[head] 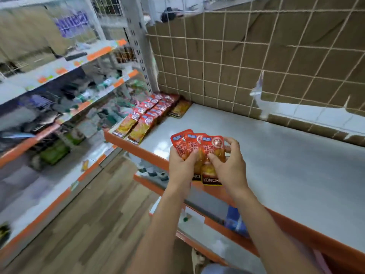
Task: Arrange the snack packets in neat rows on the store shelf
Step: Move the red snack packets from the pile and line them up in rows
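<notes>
We hold a fanned bunch of red-and-yellow foil snack packets (197,144) in both hands, over the near edge of the white store shelf (286,159), just above its orange front lip (136,147). The left hand (182,165) grips the bunch from the left, thumb curled across the front, while the right hand (230,163) pinches the rightmost packet, fingers wrapped round its right edge. The packets' long axes run near to far: red tops point far, towards the brown tile-patterned back wall (237,66), and the black-banded yellow bottoms point near. The tops spread leftward. In the shelf's far left corner, overlapping rows of matching packets (152,113) lie flat, red tops towards the wall, yellow ends towards the lip. A blurred neighbouring rack (59,91) stands on the left.
</notes>
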